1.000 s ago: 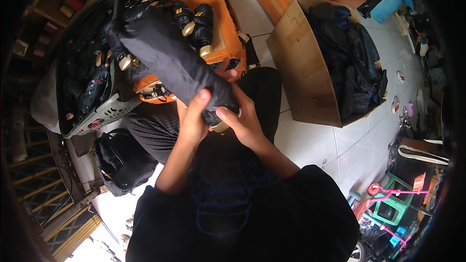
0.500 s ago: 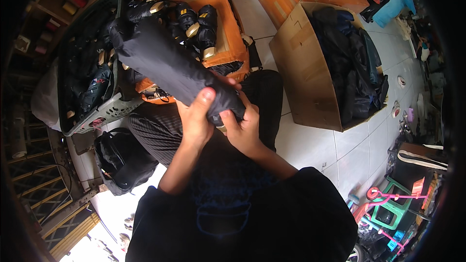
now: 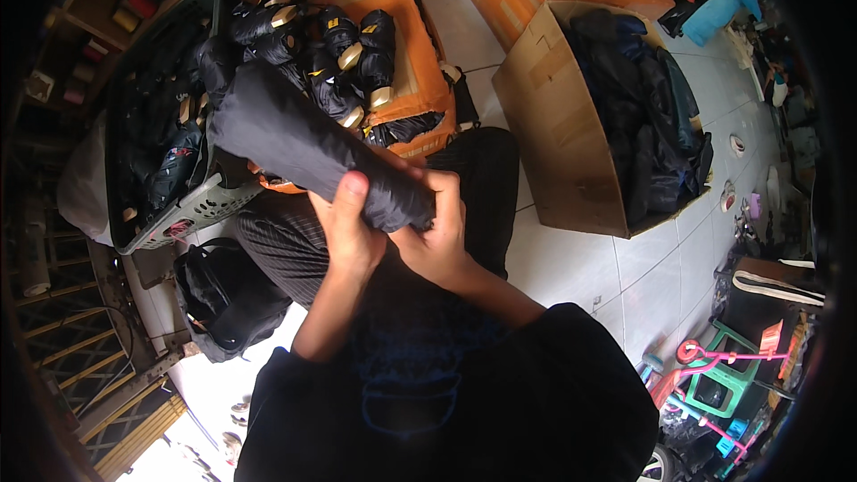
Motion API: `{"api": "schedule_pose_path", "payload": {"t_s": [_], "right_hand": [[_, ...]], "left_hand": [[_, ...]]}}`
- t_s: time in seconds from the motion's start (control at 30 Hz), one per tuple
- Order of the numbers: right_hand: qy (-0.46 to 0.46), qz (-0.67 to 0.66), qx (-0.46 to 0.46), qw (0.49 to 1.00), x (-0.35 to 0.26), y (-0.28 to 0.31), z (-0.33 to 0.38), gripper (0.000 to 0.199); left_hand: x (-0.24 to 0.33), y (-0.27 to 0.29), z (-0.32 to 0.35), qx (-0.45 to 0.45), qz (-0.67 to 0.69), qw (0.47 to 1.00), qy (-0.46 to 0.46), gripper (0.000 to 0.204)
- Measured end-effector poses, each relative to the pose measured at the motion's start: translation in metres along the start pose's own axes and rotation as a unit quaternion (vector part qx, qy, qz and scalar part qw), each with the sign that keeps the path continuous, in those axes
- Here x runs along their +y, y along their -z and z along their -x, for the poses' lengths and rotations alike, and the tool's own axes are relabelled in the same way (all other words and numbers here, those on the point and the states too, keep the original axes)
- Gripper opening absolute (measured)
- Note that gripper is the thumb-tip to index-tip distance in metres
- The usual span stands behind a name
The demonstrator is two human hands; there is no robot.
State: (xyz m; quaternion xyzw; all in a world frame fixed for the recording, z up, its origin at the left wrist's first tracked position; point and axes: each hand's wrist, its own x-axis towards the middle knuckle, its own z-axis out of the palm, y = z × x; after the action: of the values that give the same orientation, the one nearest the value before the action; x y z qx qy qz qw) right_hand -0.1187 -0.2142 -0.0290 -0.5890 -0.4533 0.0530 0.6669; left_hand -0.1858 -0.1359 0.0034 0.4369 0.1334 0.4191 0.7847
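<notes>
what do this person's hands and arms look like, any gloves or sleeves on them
The left hand and right hand are ungloved, and no watch or bracelet shows on either wrist. The forearms are uncovered up to loose, wide, black sleeves. These belong to a black top with a blue outline design on the front.

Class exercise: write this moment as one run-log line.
left hand: holding black bundle | right hand: holding its near end | ahead: orange box bearing gold-ended bundles | right side: open cardboard box
</notes>
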Motion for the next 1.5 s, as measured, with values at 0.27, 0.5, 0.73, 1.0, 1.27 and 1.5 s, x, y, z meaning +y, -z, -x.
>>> {"api": "schedule_pose_path", "payload": {"t_s": [0.27, 0.5, 0.73, 1.0, 1.27, 1.5], "right_hand": [[-0.038, -0.103, -0.062, 0.992, -0.004, 0.005, -0.011, 0.065], [-0.248, -0.426, -0.223, 0.841, 0.007, 0.03, -0.009, 0.068], [-0.324, -0.313, -0.198, 0.87, 0.002, 0.031, -0.005, 0.062], [-0.22, -0.281, -0.146, 0.923, -0.003, 0.023, -0.009, 0.072], [-0.211, -0.21, -0.057, 0.953, 0.023, 0.024, 0.01, 0.066], [-0.265, -0.218, -0.133, 0.93, 0.038, 0.029, 0.011, 0.07]], "left_hand": [[-0.009, 0.001, 0.015, 0.027, -0.086, 0.996, 0.025, 0.061], [-0.006, 0.023, -0.014, -0.029, 0.06, 0.997, 0.028, 0.064], [-0.008, 0.003, -0.005, 0.022, -0.033, 0.999, 0.03, 0.071], [-0.045, 0.002, 0.007, 0.024, -0.216, 0.976, -0.022, 0.056], [-0.026, 0.019, -0.005, -0.151, -0.076, 0.979, 0.115, 0.09], [-0.03, 0.008, -0.025, 0.039, -0.11, 0.99, 0.078, 0.065]]}}
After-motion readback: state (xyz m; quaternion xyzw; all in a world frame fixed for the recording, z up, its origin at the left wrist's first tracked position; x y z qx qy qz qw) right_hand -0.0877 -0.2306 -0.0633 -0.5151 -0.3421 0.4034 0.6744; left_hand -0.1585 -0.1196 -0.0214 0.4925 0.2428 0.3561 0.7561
